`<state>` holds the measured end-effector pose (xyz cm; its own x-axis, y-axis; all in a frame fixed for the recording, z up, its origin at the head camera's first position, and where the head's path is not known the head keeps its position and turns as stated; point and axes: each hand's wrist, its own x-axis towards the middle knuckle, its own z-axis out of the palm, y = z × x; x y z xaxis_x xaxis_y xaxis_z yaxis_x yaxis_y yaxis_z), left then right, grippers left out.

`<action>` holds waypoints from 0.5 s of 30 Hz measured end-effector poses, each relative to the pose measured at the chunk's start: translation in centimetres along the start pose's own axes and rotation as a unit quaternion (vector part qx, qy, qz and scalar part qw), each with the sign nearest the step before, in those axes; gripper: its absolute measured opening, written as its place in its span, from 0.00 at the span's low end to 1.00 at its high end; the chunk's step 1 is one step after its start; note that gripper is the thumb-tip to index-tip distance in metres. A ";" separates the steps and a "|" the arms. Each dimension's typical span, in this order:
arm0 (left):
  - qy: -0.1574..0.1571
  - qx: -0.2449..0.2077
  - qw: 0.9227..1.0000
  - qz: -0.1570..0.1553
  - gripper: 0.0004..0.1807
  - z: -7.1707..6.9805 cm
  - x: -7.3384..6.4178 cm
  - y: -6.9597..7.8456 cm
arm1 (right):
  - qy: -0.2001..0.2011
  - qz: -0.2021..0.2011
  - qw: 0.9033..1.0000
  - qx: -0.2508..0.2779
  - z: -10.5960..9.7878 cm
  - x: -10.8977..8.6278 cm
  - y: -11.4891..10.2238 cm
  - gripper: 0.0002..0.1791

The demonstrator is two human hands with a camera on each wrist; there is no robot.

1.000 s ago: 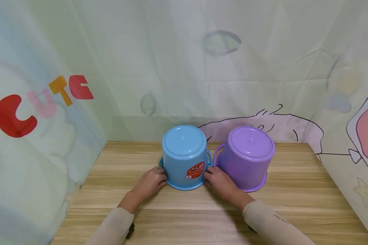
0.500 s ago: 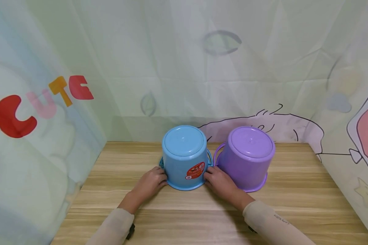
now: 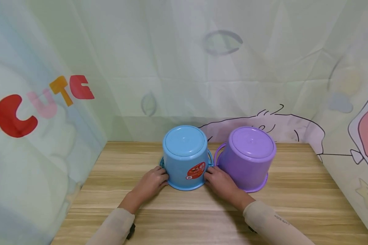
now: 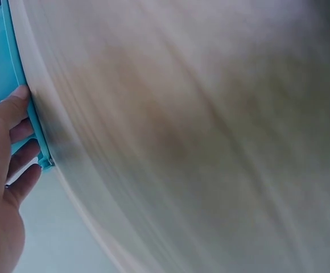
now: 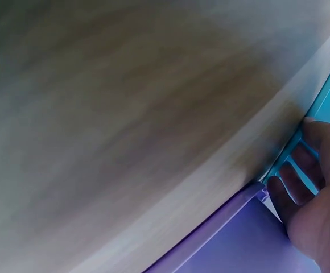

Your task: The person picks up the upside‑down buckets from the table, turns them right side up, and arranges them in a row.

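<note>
Fingers (image 4: 25, 152) of the left hand (image 3: 151, 180) are bent around the lower edge of an upside-down blue plastic bucket (image 3: 179, 170), the thumb on its rim. On the opposite side, the right hand (image 3: 222, 182) grips the same rim, with bent fingers and the thumb against the edge. Both hands are low, backs up, and both forearms slope inward from the near corners, in beige sleeves (image 3: 273, 221). Dark bands (image 3: 131, 231) show beneath the cuffs.

The blue bucket stands near the far middle of the wood-grain surface (image 3: 184, 217), its round base facing up and its mouth down. A red oval sticker (image 3: 196, 170) is on its front, toward the right hand. Just beyond that hand, a purple bucket (image 3: 245, 170) also stands upside down, its handle (image 3: 217, 153) on the side facing the blue one. Behind hangs a pale printed curtain (image 3: 178, 61), with colourful letters (image 3: 16, 119) spelling CUTE at the left.
</note>
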<state>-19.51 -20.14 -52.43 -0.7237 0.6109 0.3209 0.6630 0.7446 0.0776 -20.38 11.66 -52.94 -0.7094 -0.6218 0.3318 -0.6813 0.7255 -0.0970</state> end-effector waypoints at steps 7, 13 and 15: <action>-0.001 -0.006 1.000 0.000 0.05 0.0 0.0 -0.1 | -0.006 0.001 1.000 0.000 -0.1 0.1 0.0 0.04; -0.004 -0.006 1.000 0.003 0.05 0.0 0.1 -0.3 | -0.009 0.005 1.000 -0.001 -0.2 0.1 0.0 0.04; -0.004 -0.006 1.000 0.004 0.05 0.0 0.2 -0.3 | -0.008 0.005 1.000 -0.003 -0.2 0.1 0.0 0.04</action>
<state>-19.81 -20.27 -52.35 -0.7194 0.6198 0.3137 0.6715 0.7360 0.0859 -20.45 11.64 -52.75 -0.7191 -0.6193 0.3152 -0.6732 0.7333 -0.0952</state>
